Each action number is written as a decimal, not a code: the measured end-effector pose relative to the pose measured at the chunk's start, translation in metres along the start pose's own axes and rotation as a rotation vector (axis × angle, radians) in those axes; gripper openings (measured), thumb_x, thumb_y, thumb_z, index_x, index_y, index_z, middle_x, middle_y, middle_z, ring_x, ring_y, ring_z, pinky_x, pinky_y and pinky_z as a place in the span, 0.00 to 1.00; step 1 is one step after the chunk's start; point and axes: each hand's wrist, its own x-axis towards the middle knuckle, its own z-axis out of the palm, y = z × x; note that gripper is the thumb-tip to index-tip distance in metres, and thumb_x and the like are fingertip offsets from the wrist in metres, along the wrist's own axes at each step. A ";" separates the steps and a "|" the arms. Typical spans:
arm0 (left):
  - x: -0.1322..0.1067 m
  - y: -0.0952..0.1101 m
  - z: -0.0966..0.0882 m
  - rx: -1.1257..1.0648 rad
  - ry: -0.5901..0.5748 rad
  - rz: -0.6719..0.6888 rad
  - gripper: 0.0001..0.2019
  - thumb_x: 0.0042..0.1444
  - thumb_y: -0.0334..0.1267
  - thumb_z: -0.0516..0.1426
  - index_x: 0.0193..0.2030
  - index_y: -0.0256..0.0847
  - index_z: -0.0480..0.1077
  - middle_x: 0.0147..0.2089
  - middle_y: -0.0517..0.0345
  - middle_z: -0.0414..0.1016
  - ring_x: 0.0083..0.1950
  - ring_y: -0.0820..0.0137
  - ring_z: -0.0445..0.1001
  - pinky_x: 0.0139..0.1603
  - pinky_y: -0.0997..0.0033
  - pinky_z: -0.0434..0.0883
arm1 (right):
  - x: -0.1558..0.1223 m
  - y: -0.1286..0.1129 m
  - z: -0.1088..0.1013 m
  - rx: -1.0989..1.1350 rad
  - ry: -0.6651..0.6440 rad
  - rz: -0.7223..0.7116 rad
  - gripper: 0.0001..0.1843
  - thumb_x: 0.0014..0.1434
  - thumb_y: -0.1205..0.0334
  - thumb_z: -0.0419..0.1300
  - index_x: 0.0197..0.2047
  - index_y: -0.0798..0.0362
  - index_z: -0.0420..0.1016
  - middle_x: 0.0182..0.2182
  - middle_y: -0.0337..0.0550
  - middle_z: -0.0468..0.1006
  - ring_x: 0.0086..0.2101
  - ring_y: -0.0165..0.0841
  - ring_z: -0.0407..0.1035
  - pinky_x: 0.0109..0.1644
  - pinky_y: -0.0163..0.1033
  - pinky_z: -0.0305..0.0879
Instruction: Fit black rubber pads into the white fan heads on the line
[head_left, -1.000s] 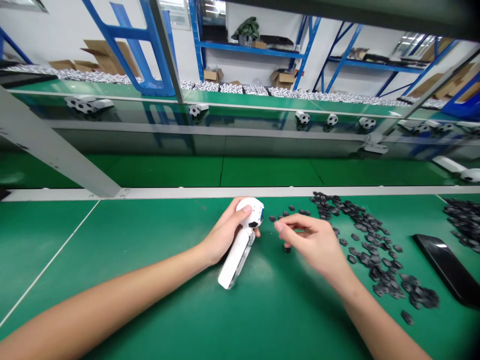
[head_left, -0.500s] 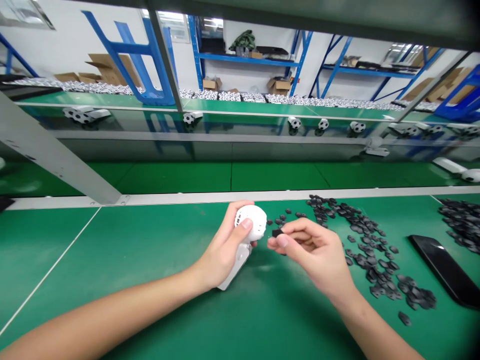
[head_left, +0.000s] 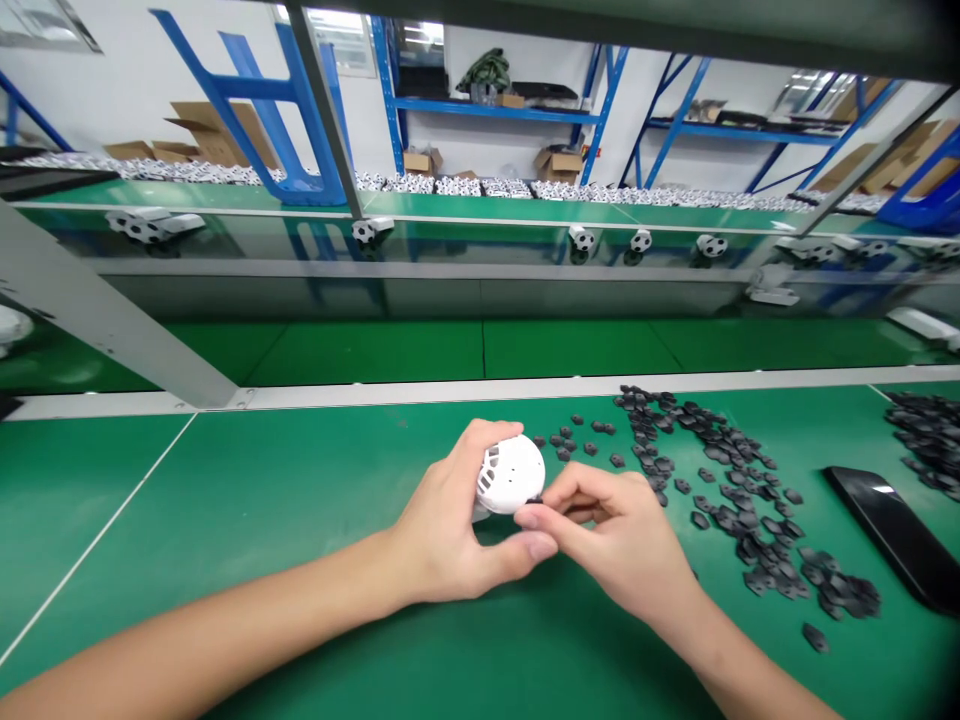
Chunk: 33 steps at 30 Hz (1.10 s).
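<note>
- One green tabletop [head_left: 300,490] spreads out before us, and we work just above it.
- Many loose black pieces [head_left: 726,516] lie scattered to the right of our hands, and a denser heap [head_left: 926,435] sits farther right.
- Our left hand [head_left: 454,525] holds a white part [head_left: 514,475] from the left, fingers curled about its far side; the thumb stretches out below, its tip close to our right thumb.
- Our right hand [head_left: 622,530] has thumb and forefinger pinched together on a small black piece [head_left: 534,500].
- A black phone [head_left: 892,540] lies flat at the right, slanting, its far end leftward and its near end rightward.
- We have the white part near the middle of the table: its round face points up toward us, with slots along the left side. Only a white sliver shows beneath, at lower left, so we cannot tell how its long axis runs.
- The small black piece is at the round face's lower right rim; we cannot tell whether it is seated.
</note>
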 end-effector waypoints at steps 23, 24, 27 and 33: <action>0.024 0.007 -0.024 -0.045 -0.169 -0.176 0.23 0.60 0.48 0.65 0.58 0.44 0.68 0.31 0.61 0.75 0.26 0.71 0.67 0.27 0.74 0.61 | 0.035 0.043 -0.058 -0.410 0.081 -0.117 0.21 0.76 0.51 0.50 0.38 0.50 0.78 0.32 0.40 0.82 0.30 0.33 0.73 0.35 0.37 0.66; 0.024 0.006 -0.025 -0.055 -0.155 -0.167 0.22 0.61 0.49 0.64 0.58 0.44 0.68 0.32 0.60 0.75 0.26 0.71 0.68 0.27 0.74 0.62 | 0.040 0.050 -0.062 -0.493 0.108 -0.109 0.20 0.76 0.51 0.52 0.37 0.49 0.79 0.33 0.40 0.82 0.31 0.34 0.74 0.36 0.38 0.66; 0.023 0.004 -0.029 -0.073 -0.144 -0.175 0.21 0.63 0.50 0.62 0.58 0.43 0.68 0.34 0.58 0.77 0.29 0.68 0.72 0.29 0.72 0.65 | 0.048 0.065 -0.064 -0.663 0.080 -0.154 0.15 0.74 0.54 0.56 0.42 0.48 0.83 0.39 0.42 0.82 0.39 0.37 0.77 0.45 0.40 0.70; 0.018 -0.002 -0.023 -0.030 -0.063 0.039 0.34 0.55 0.44 0.70 0.65 0.48 0.62 0.58 0.45 0.76 0.53 0.53 0.78 0.51 0.58 0.74 | 0.055 0.076 -0.039 -0.850 -0.007 -0.236 0.12 0.70 0.52 0.62 0.53 0.44 0.83 0.46 0.44 0.81 0.45 0.40 0.76 0.43 0.40 0.72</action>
